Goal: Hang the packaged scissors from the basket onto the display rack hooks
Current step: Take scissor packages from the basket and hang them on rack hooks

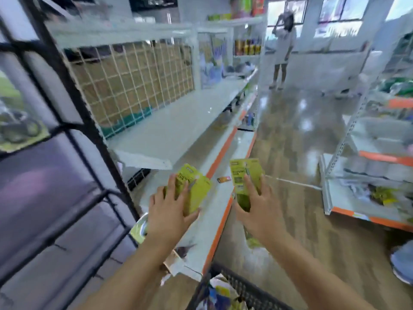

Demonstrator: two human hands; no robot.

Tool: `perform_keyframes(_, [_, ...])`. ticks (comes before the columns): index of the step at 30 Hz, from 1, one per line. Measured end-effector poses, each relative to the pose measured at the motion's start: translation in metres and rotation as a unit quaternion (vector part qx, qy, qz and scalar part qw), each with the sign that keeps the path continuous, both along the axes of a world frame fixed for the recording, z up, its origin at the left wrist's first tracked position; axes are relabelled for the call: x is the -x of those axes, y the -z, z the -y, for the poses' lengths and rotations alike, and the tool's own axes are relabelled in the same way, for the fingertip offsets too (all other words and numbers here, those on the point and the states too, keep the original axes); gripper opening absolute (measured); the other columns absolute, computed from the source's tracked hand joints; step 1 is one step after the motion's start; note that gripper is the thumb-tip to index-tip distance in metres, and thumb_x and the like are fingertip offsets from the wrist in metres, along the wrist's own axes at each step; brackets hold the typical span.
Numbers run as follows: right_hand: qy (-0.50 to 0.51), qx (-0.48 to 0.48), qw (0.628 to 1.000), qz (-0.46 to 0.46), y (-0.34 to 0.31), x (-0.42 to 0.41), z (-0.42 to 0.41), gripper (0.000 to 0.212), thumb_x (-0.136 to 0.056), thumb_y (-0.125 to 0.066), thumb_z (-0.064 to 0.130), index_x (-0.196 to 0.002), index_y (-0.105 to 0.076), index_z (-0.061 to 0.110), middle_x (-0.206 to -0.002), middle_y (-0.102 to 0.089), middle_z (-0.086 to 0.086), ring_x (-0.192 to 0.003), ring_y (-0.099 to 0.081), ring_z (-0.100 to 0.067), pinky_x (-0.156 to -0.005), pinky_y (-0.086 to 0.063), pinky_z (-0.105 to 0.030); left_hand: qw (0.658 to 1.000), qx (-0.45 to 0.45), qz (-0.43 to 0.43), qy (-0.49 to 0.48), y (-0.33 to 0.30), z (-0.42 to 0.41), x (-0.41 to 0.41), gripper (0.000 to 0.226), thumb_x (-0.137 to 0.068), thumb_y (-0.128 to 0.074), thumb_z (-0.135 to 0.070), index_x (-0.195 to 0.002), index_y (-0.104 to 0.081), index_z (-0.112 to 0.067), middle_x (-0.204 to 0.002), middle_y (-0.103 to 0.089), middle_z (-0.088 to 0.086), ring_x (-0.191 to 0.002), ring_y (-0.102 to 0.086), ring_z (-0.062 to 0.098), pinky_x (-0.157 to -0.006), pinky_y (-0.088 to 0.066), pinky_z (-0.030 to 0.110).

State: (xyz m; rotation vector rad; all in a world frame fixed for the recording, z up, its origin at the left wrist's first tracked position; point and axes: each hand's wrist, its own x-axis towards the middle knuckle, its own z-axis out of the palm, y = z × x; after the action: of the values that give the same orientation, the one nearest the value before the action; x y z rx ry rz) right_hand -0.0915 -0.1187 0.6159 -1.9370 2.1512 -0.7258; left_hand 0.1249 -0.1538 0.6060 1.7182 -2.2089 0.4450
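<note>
head view: my left hand (168, 208) grips one scissors pack (194, 189), my right hand (257, 208) grips second scissors pack (245, 175); both packs raised over white shelf (178, 121), above basket (248, 289) at bottom edge. judged light, flat, stiff card with slick blister; hold by lower body, keep top hang-hole free for hook. packs yellow-green, dark print, blurred. display rack hooks not discernible.

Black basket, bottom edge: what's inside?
The black basket holds a jumble of colourful packets, yellow and blue among them. Blur and the frame edge hide what they are.
</note>
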Motion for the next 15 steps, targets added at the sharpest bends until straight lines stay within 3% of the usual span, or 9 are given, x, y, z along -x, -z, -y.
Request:
perform_keyframes(3, [-0.061, 0.06, 0.996, -0.006, -0.049, -0.042, 0.012, 0.08, -0.079, -0.029, 0.066, -0.148, -0.029, 0.026, -0.151, -0.026, -0.021, -0.133, -0.031, -0.04, -0.107, -0.03, -0.048, 0.996, 0.069, -0.023, -0.049, -0.056, -0.011, -0.032, 0.068, -0.07, -0.048, -0.063, -0.12, -0.065, -0.019, -0.132, -0.055, 0.017, -0.094, -0.061, 0.04, -0.074, -0.052, 0.048])
perform_keyframes(5, [-0.108, 0.077, 0.991, -0.028, -0.077, -0.073, 0.017, 0.073, -0.087, -0.038, 0.06, -0.15, -0.021, 0.028, -0.154, -0.02, -0.018, -0.134, -0.027, -0.04, -0.108, -0.029, -0.046, 0.99, 0.115, -0.034, -0.077, -0.086, -0.021, -0.059, 0.068, -0.067, -0.059, -0.06, -0.121, -0.065, -0.018, -0.134, -0.053, 0.018, -0.096, -0.059, 0.04, -0.075, -0.051, 0.048])
perform_keyframes(7, [-0.155, 0.086, 0.983, -0.036, -0.097, -0.102, 0.021, 0.073, -0.09, -0.042, 0.057, -0.151, -0.011, 0.031, -0.157, -0.009, -0.012, -0.139, -0.019, -0.036, -0.11, -0.026, -0.043, 0.981, 0.152, -0.037, -0.113, -0.111, -0.032, -0.086, 0.068, -0.069, -0.054, -0.061, -0.12, -0.065, -0.018, -0.133, -0.054, 0.018, -0.097, -0.051, 0.036, -0.072, -0.05, 0.045])
perform_keyframes(9, [-0.189, 0.108, 0.975, -0.041, -0.112, -0.132, 0.025, 0.076, -0.086, -0.031, 0.065, -0.151, -0.01, 0.032, -0.158, -0.008, -0.012, -0.14, -0.018, -0.036, -0.111, -0.027, -0.043, 0.971, 0.185, -0.035, -0.144, -0.126, -0.039, -0.114, 0.068, -0.068, -0.06, -0.061, -0.119, -0.064, -0.017, -0.133, -0.054, 0.019, -0.096, -0.045, 0.034, -0.071, -0.049, 0.045])
perform_keyframes(11, [-0.222, 0.123, 0.966, -0.048, -0.122, -0.16, 0.026, 0.083, -0.076, -0.016, 0.071, -0.151, -0.012, 0.033, -0.158, -0.008, -0.012, -0.14, -0.017, -0.037, -0.111, -0.027, -0.046, 0.962, 0.203, -0.037, -0.18, -0.135, -0.043, -0.141, 0.068, -0.068, -0.061, -0.061, -0.119, -0.064, -0.017, -0.135, -0.052, 0.018, -0.096, -0.051, 0.038, -0.072, -0.05, 0.047])
perform_keyframes(15, [-0.27, 0.143, 0.95, -0.058, -0.14, -0.203, 0.041, 0.071, -0.09, -0.038, 0.06, -0.15, -0.009, 0.035, -0.158, -0.003, -0.007, -0.141, -0.011, -0.033, -0.11, -0.027, -0.045, 0.942, 0.233, -0.059, -0.234, -0.153, -0.044, -0.179, 0.068, -0.072, -0.043, -0.062, -0.12, -0.063, -0.017, -0.135, -0.052, 0.018, -0.095, -0.057, 0.041, -0.074, -0.05, 0.048])
